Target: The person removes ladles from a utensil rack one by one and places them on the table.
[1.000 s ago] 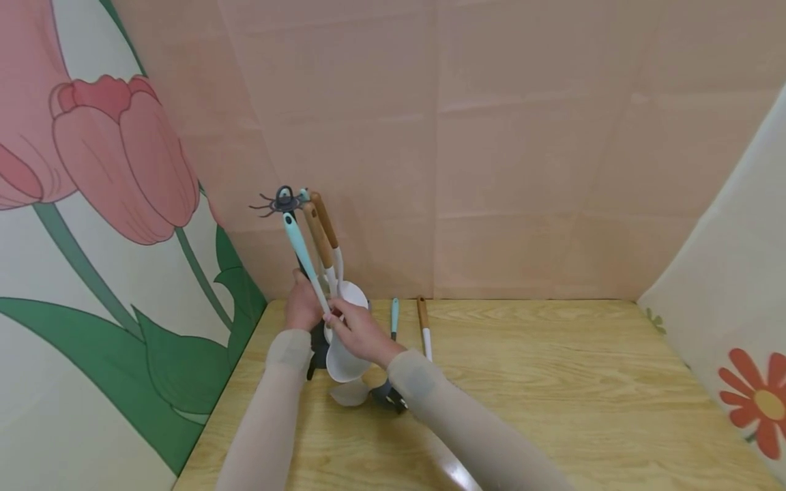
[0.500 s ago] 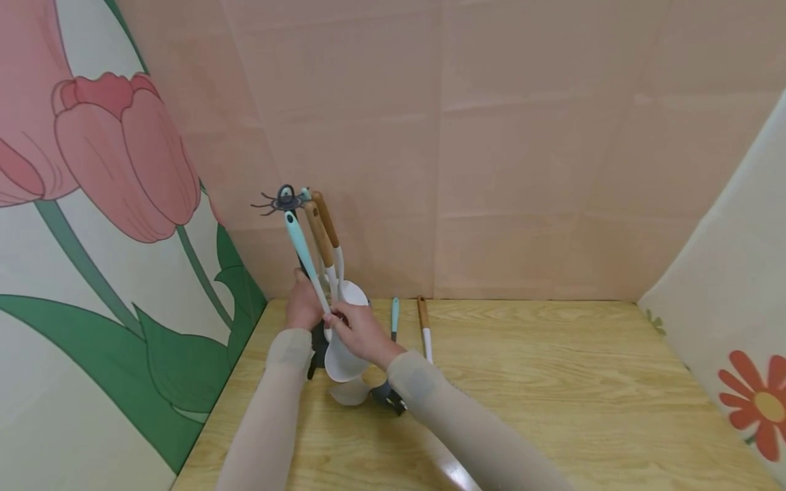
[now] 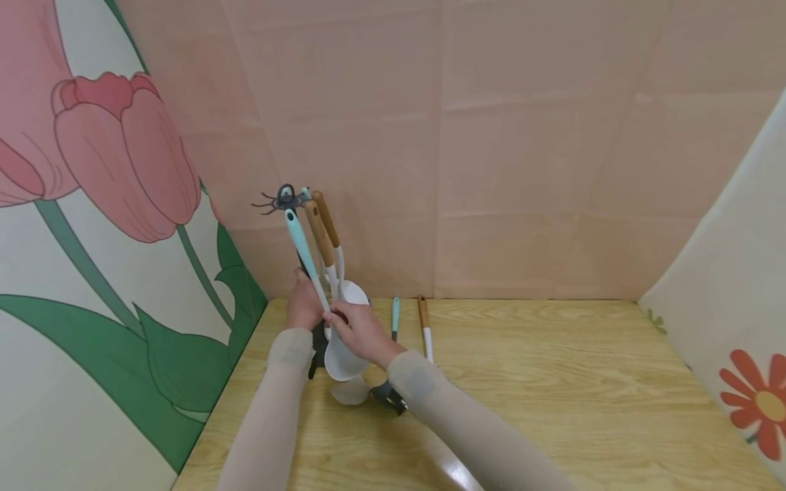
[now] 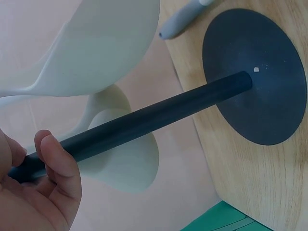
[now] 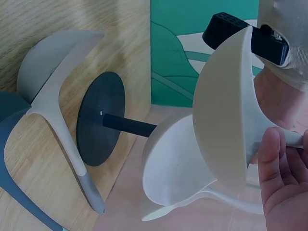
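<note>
A dark utensil stand [image 3: 285, 199] has hooks at its top, a thin pole and a round base [image 4: 255, 110]. My left hand [image 4: 43, 183] grips its pole, fingers curled round it. With thumb and fingers my right hand [image 3: 362, 331] pinches the white shaft of a ladle with a turquoise handle [image 3: 297, 235]. That ladle's pale bowl [image 5: 219, 110] hangs below the hand, and its handle end is up at the hooks. Two brown-handled utensils [image 3: 319, 235] stand up beside it, their upper ends near the hooks; a white bowl [image 3: 353, 293] shows behind my right hand.
On the wooden table [image 3: 552, 382] lie a dark utensil [image 3: 387, 397] with a turquoise handle [image 3: 395, 314] and a utensil with a brown handle [image 3: 423, 312]. A pale ladle bowl [image 3: 350, 392] lies left of the dark one. A pink wall sheet [image 3: 522, 170] hangs behind.
Almost nothing differs. The turquoise handle's end has risen very slightly toward the hooks; both hands keep their hold and place.
</note>
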